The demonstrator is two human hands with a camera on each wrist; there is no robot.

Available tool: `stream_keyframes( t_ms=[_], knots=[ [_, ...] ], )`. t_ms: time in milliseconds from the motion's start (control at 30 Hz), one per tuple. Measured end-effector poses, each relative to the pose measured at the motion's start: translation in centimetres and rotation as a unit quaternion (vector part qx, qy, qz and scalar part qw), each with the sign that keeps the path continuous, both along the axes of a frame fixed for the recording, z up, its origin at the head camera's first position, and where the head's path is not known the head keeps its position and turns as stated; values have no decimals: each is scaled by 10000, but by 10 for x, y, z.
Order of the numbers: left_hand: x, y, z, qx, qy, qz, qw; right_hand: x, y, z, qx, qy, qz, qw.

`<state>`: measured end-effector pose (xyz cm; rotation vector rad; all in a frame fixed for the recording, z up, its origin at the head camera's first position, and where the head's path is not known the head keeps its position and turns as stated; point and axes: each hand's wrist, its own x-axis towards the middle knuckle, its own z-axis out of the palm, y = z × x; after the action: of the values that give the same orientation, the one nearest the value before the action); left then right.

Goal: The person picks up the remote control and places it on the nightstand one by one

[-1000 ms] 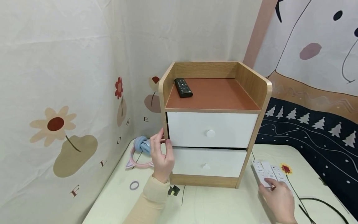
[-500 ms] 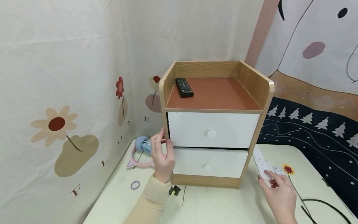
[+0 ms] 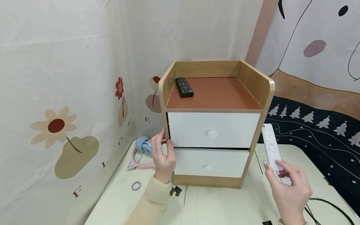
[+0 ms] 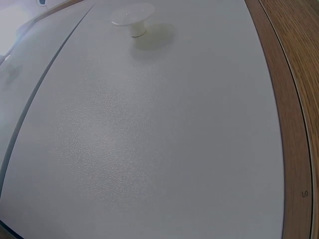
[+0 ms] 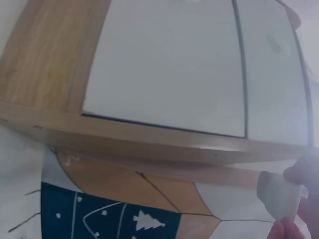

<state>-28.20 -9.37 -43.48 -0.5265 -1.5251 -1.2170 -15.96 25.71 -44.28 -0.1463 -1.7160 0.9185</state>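
Note:
In the head view my left hand (image 3: 164, 159) touches the left edge of the wooden cabinet (image 3: 206, 182), thumb at the front and fingers by the side. My right hand (image 3: 291, 190) pinches the lower end of a long white strip with socket-like marks (image 3: 271, 145), raised and tilted beside the cabinet's right side. Another white piece (image 3: 286, 180) shows partly behind that hand. The right wrist view has the strip's end (image 5: 280, 195) between thumb and fingers (image 5: 285, 230). A white drawer front (image 4: 174, 124) and its round knob (image 4: 133, 14) fill the left wrist view.
A black remote (image 3: 184, 87) lies on the cabinet's brown top. Left of the cabinet are a blue coiled item (image 3: 143, 144), a pink ring with cat ears (image 3: 142, 166) and a small purple ring (image 3: 136, 186). Printed cloths hang behind and at both sides.
My right hand has lifted the white strip up from the tabletop, away from the other white pieces, and has moved slightly right. The left hand stays at the cabinet's edge.

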Motion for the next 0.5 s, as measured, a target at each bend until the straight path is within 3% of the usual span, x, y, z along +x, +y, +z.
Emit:
stream_keyframes(
  t_ms=[233, 500],
  knots=[
    [0, 0, 2, -62, 209, 11, 9998, 9, -11, 21, -429, 474, 300, 9975],
    [0, 0, 2, -76, 149, 63, 9998, 13, -25, 43, -813, 1606, 968, 9789]
  ],
)
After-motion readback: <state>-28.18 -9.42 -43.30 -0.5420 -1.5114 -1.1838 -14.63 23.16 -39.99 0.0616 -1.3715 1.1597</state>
